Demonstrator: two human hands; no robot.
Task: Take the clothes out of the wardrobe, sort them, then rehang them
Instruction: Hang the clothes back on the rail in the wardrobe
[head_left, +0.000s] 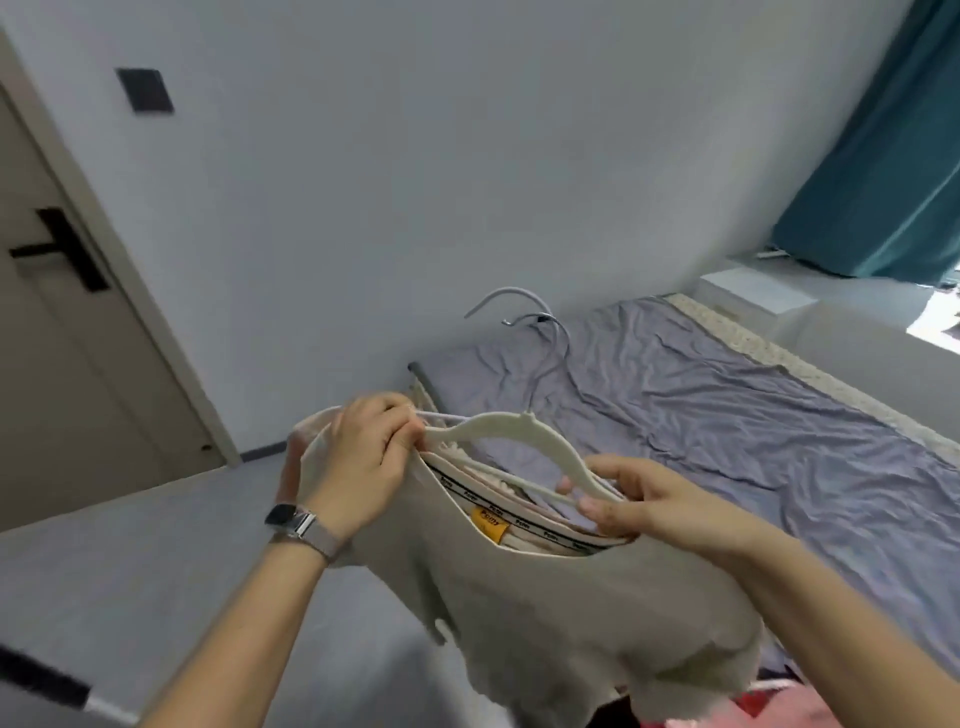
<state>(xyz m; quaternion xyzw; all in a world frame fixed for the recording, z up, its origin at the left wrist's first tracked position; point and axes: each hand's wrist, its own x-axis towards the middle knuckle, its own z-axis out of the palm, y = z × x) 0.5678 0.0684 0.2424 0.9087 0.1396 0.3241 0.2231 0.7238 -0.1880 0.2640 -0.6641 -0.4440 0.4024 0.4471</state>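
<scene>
Head view: left hand (358, 462) and right hand (631, 501), each grip pinching curved cream plastic hanger (511, 434) inside soft beige shirt (561, 603).

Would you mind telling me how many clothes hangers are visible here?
2. A cream hanger is held by both hands at the neck of the beige T-shirt; a grey hanger lies on the bed. More may be hidden inside the shirt.

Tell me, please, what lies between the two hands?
In the head view, the cream hanger spans from left hand to right hand, above the beige shirt's open neckline.
</scene>
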